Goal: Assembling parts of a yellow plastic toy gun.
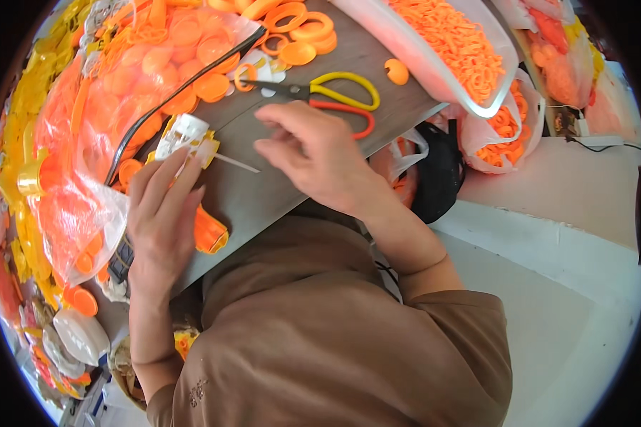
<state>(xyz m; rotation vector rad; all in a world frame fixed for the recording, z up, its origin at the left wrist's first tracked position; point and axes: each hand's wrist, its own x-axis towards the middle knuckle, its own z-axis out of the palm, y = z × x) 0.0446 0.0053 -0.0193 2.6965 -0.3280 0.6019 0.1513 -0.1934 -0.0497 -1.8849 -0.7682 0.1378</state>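
Observation:
My left hand (160, 217) grips a small white and yellow plastic assembly (185, 136) at the table's left side, with its fingers lying over the near end. A thin pale rod (236, 163) sticks out of that assembly toward the right. Beside the left thumb lies an orange ribbed plastic piece (210, 231), partly hidden by the hand. My right hand (320, 153) hovers right of the rod, thumb and forefinger apart and nothing visible between them; its other fingers are curled. Just beyond it, scissors (310, 91) with one yellow and one red handle loop rest on the grey table (253, 206).
A clear bag (85, 178) of orange round parts, crossed by a black strip (149, 114), covers the left side. Loose orange rings (285, 18) lie at the back. A white bin (488, 109) of small orange pieces stands back right, above orange-filled bags (502, 146).

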